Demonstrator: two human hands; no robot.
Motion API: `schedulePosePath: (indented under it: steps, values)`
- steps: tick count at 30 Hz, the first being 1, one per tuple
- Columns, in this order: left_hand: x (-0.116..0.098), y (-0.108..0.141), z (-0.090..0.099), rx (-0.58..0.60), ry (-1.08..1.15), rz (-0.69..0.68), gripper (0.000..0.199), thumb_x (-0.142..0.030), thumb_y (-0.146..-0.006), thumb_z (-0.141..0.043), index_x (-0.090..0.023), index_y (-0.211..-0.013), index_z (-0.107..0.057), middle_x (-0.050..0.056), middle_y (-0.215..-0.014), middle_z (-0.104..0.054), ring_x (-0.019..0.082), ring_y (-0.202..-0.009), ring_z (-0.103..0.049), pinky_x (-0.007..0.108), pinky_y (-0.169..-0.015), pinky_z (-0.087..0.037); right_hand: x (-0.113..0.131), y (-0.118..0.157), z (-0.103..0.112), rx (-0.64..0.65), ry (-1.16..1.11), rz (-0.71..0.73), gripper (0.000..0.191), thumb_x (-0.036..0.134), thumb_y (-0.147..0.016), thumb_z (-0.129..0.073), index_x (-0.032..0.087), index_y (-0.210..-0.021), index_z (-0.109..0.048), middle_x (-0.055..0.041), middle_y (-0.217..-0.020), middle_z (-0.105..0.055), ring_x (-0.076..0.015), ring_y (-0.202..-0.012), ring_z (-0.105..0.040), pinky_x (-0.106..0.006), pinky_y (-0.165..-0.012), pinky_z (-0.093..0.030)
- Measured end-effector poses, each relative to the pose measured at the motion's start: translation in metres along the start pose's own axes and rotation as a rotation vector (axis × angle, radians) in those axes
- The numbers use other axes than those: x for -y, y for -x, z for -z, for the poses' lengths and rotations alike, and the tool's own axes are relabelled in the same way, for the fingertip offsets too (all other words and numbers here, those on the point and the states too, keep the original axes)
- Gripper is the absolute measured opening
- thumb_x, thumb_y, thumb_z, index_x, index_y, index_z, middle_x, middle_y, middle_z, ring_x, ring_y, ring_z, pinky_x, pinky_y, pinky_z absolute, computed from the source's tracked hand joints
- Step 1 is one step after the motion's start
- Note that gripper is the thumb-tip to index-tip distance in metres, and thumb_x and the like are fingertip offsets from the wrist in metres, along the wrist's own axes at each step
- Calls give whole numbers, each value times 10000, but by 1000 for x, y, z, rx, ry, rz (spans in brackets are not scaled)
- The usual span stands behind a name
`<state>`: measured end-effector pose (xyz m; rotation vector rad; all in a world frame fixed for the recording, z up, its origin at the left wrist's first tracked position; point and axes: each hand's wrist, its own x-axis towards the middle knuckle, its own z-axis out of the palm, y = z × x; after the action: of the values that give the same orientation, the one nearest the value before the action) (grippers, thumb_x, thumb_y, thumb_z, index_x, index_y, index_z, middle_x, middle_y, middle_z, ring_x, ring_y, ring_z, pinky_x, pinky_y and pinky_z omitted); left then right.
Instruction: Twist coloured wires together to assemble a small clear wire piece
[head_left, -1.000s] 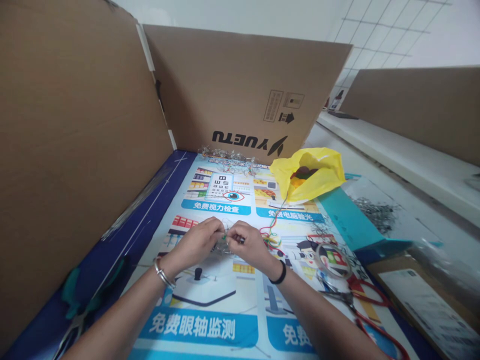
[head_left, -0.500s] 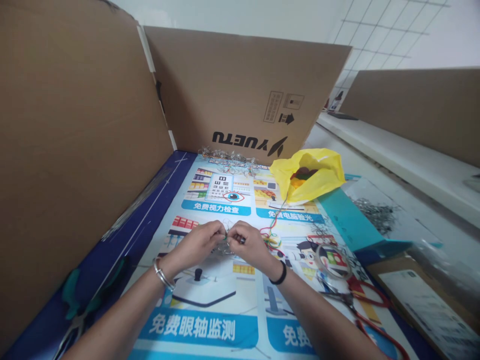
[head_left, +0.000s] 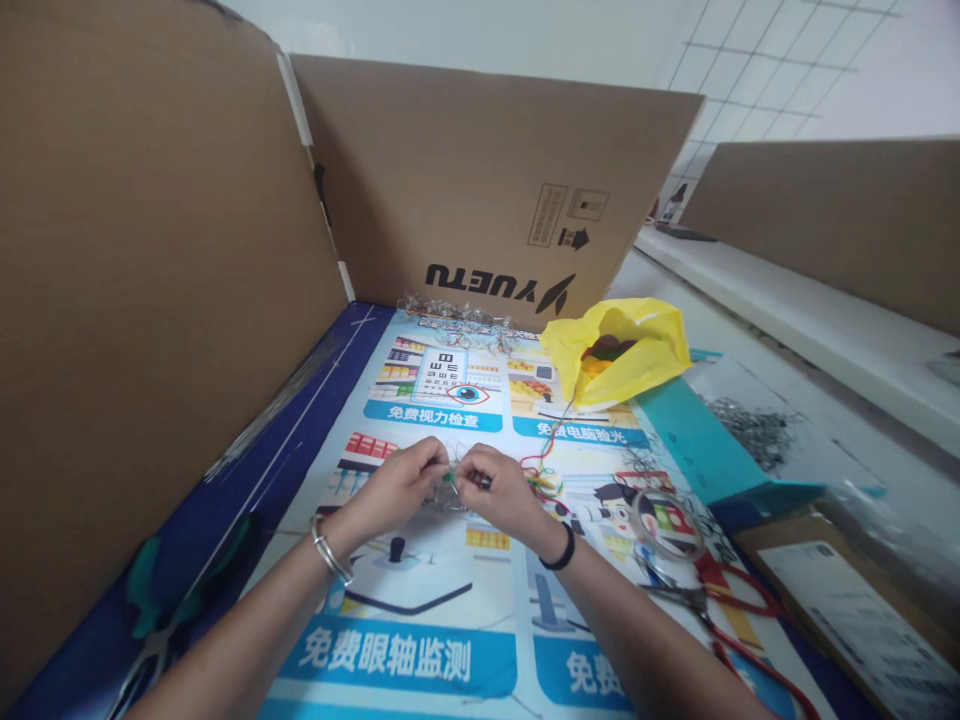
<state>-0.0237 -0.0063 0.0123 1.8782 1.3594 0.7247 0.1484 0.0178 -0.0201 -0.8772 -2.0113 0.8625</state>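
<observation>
Near the middle of the printed sheet (head_left: 420,610), my left hand (head_left: 401,487) and my right hand (head_left: 499,490) almost meet at the fingertips. Both are closed in a pinch on a small tangle of thin clear or silvery wire (head_left: 448,497), with a bit of green between the fingers. Its exact shape is too small to make out. Just right of my right hand, red, green and yellow cord (head_left: 546,486) lies loosely and runs up to a yellow bag (head_left: 645,375), which has dark red and orange contents.
Green-handled pliers (head_left: 154,610) lie at the lower left. Red-handled scissors (head_left: 701,603) and a tape roll (head_left: 666,525) are at the right. Wire pieces (head_left: 457,312) line the back, before a cardboard wall (head_left: 480,180). A teal folder (head_left: 705,450) borders the right side.
My fingertips have shifted slightly, and more of the green bit shows between them. Both hands remain in nearly the same place.
</observation>
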Motion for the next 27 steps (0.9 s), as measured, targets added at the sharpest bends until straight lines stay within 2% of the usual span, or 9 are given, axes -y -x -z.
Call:
schedulePosePath:
  steps: [11, 17, 27]
  values:
    - [-1, 0, 1, -2, 10, 26, 124, -221, -839, -410, -201, -733, -472, -38, -620, -560, 136, -619, -536, 248, -596, -371, 1, -1, 1, 40, 22, -5, 139, 52, -690, -537, 181, -657, -578, 23, -679, -513, -91, -603, -494, -198, -555, -388]
    - [-2, 0, 2, 2, -7, 30, 132, -231, -842, -409, -199, -735, -480, -33, -633, -565, 137, -630, -533, 247, -602, -370, 1, -2, 3, 58, 42, 40, 142, 49, -707, -538, 179, -662, -577, 19, -668, -517, -103, -638, -503, -209, -594, -386]
    - [-2, 0, 1, 6, -19, 15, 137, -240, -840, -418, -197, -727, -481, -31, -648, -556, 136, -642, -522, 244, -609, -364, 8, -4, 9, 125, 41, 38, 206, 67, -779, -488, 172, -605, -518, 15, -649, -510, -112, -658, -497, -222, -637, -381]
